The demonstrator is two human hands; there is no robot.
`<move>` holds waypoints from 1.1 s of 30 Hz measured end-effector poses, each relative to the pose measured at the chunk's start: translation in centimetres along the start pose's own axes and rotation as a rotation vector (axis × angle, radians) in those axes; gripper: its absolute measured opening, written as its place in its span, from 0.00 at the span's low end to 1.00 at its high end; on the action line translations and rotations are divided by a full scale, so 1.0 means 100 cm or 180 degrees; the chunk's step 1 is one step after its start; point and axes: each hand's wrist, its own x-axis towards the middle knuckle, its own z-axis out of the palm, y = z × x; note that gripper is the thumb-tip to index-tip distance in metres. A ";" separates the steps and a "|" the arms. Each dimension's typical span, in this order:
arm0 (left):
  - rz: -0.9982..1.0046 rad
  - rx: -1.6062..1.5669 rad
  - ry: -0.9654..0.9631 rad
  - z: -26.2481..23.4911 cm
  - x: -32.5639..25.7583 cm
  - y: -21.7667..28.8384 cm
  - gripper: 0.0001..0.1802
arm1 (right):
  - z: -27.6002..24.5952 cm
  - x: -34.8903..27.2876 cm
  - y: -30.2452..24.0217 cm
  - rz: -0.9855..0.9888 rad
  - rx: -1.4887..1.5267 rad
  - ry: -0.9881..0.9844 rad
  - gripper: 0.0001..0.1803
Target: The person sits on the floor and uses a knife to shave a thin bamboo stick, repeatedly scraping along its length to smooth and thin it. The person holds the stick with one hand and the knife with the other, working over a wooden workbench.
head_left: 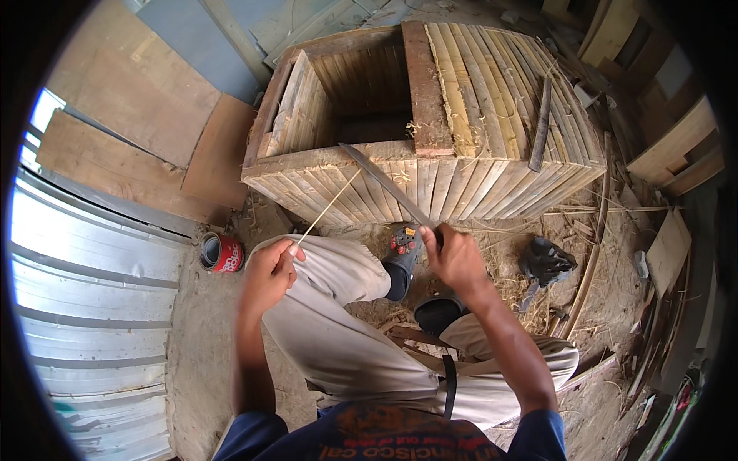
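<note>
My left hand (269, 270) pinches the lower end of a thin pale bamboo strip (329, 204) that runs up and right toward the crate. My right hand (455, 257) grips the handle of a long knife (386, 186), whose blade slants up and left and crosses the upper end of the strip. Both hands are raised above my bent knees in light trousers. In front of me stands a crate of bamboo slats (477, 107) with an open square compartment on its left side.
A red tin can (221, 253) lies on the dirt floor left of my knee. A second dark blade (541, 123) rests on the crate top. A black cloth (546, 261) and shavings lie to the right. Corrugated metal sheet (84, 307) runs along the left, with wooden boards behind it.
</note>
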 end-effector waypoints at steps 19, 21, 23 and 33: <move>-0.0086 -0.1343 -0.0076 0.037 -0.038 0.005 0.12 | -0.004 -0.027 -0.013 0.0537 0.3936 0.0281 0.18; -0.0108 -0.1487 -0.0155 0.055 -0.035 0.009 0.11 | -0.003 -0.031 -0.015 0.0510 0.4439 0.0565 0.17; -0.0149 -0.1616 -0.0120 0.070 -0.030 0.011 0.11 | -0.003 -0.035 -0.015 0.0764 0.4432 0.0640 0.18; 0.0112 -0.3611 -0.0130 0.143 -0.021 0.021 0.16 | 0.041 -0.084 -0.001 0.0989 0.4495 0.0332 0.19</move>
